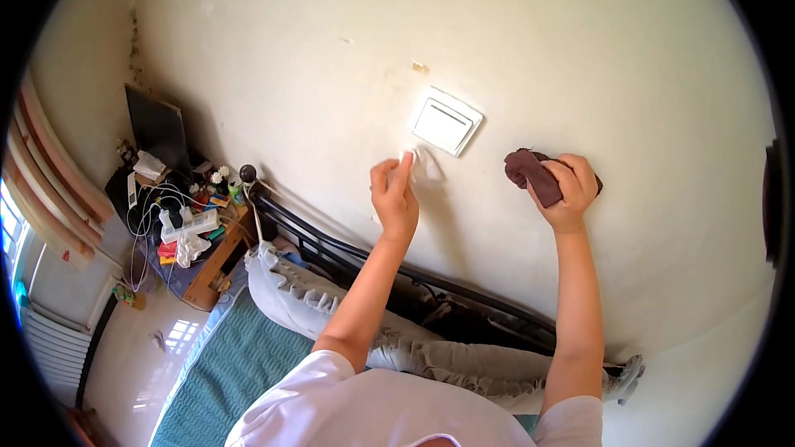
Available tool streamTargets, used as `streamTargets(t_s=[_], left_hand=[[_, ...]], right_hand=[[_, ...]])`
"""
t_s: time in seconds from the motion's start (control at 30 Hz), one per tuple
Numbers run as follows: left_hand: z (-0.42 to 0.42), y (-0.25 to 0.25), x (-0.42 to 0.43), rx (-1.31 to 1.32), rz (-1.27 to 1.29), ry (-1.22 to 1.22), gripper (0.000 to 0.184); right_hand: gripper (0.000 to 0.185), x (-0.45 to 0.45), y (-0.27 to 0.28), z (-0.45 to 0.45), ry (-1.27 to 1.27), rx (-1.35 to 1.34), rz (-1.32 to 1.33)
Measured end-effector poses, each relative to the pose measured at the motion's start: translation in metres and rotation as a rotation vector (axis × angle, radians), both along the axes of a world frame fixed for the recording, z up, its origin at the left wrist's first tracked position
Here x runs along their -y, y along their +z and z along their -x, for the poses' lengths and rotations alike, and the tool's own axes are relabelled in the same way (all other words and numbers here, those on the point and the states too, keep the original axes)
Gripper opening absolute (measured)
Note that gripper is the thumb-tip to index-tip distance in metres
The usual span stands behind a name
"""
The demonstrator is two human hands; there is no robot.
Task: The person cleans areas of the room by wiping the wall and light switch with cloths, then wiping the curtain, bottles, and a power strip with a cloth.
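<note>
A white light switch (447, 121) is set in the pale wall, tilted in my view. Just below and left of it is my left hand (395, 203), raised with the fingers closed. It pinches a small white tissue (426, 167), thin and a little blurred, which hangs near the switch's lower corner. To the right of the switch, my right hand (571, 194) grips a bunched dark brown cloth (534, 175). The cloth is close to the wall; whether it touches I cannot tell.
Below my arms is a bed with a black metal headboard (331, 248), a grey ruffled cushion (298, 294) and a green quilted cover (240, 364). On the left, a cluttered bedside table (207, 281) holds cables, a power strip (190, 225) and a dark screen (157, 128).
</note>
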State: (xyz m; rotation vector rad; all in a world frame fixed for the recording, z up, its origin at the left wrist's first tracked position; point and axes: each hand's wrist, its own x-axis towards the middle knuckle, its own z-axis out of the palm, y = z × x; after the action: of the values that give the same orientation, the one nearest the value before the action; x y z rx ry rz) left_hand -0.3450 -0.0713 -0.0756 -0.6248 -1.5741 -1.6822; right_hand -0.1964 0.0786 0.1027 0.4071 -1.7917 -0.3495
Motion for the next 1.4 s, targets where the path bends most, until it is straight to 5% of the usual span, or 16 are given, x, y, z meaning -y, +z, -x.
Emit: streamTargets(t_s=[0.1,0.33,0.5,0.57,0.67,0.73,0.83,0.97,1.13,1.2,1.4], left_hand=[[0.009,0.046,-0.002,-0.034,-0.176,0.051,0.035],[0.0,0.045,-0.042,0.058,-0.374,0.166,0.04],[-0.043,0.035,-0.049,-0.05,-0.216,0.055,0.04],[-0.041,0.033,-0.04,-0.286,-0.125,-0.013,0.036],[-0.026,0.054,-0.021,0.068,-0.38,0.056,0.035],[-0.026,0.047,-0.03,0.035,-0.318,-0.014,0.035],[-0.044,0.052,-0.03,-0.435,0.013,-0.085,0.042],[-0.027,0.085,-0.028,-0.293,-0.016,0.155,0.043],[-0.037,0.05,-0.021,-0.276,0.222,0.18,0.038],[-0.042,0.036,-0.015,-0.21,0.152,0.053,0.039],[-0.022,0.068,-0.012,-0.234,0.006,0.194,0.043]], right_hand=[[0.033,0.004,0.001,-0.001,-0.002,0.003,0.007],[0.032,0.003,-0.002,-0.001,-0.018,-0.012,0.011],[0.034,0.0,-0.004,-0.002,-0.027,0.019,0.015],[0.032,0.002,-0.003,-0.004,-0.011,0.022,0.008],[0.03,0.003,0.0,-0.001,-0.009,-0.002,0.015],[0.029,0.004,-0.002,-0.003,-0.012,0.0,0.027],[0.028,0.002,0.002,-0.001,0.001,-0.005,0.02],[0.026,0.002,0.0,-0.001,0.011,-0.007,0.026],[0.024,0.004,0.001,-0.002,0.015,-0.011,0.013],[0.025,0.002,0.001,0.0,0.025,-0.045,0.0],[0.025,0.004,0.002,-0.001,0.029,-0.02,0.019]])
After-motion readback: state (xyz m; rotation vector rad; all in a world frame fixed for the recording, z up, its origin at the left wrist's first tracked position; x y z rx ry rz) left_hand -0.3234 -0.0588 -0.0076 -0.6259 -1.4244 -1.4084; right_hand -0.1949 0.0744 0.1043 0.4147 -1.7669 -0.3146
